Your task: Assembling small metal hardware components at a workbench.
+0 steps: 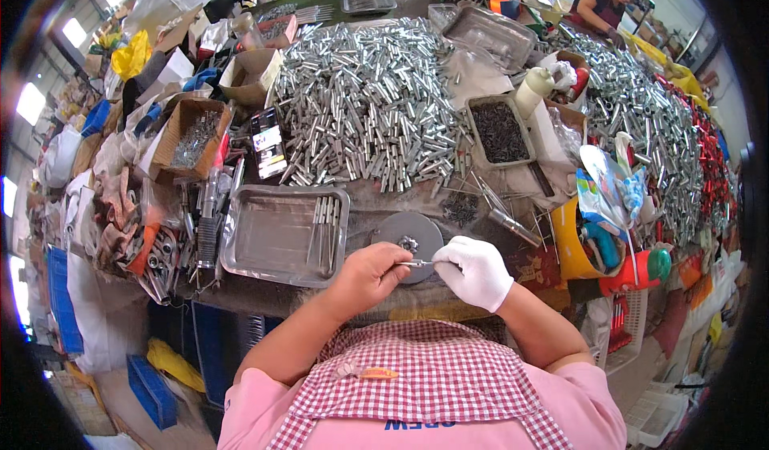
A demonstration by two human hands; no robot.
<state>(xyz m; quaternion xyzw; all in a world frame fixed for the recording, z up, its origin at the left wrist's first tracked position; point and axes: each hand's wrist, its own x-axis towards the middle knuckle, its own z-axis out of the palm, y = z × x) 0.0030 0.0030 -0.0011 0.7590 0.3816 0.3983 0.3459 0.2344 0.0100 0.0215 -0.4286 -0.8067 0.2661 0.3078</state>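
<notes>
My bare left hand [370, 275] is closed in a pinch on one end of a thin metal rod [416, 263]. At the rod's other end, the fingertips of my right hand [476, 274], in a white glove, are pinched together. Both hands are over the near edge of a round grey disc [428, 231]. On the disc lies a small cluster of shiny metal bits [408, 243], too small to name. Left of it, a shallow metal tray [272, 230] holds several thin shafts with silvery handles [327, 224] along its right side.
A big heap of silvery metal tubes [360, 102] covers the table's middle. A phone [268, 142], a cardboard box of small parts [192, 139] and a tub of dark screws or pins [498, 131] flank it. A yellow container [570, 238] stands right. A co-worker [601, 6] sits far right.
</notes>
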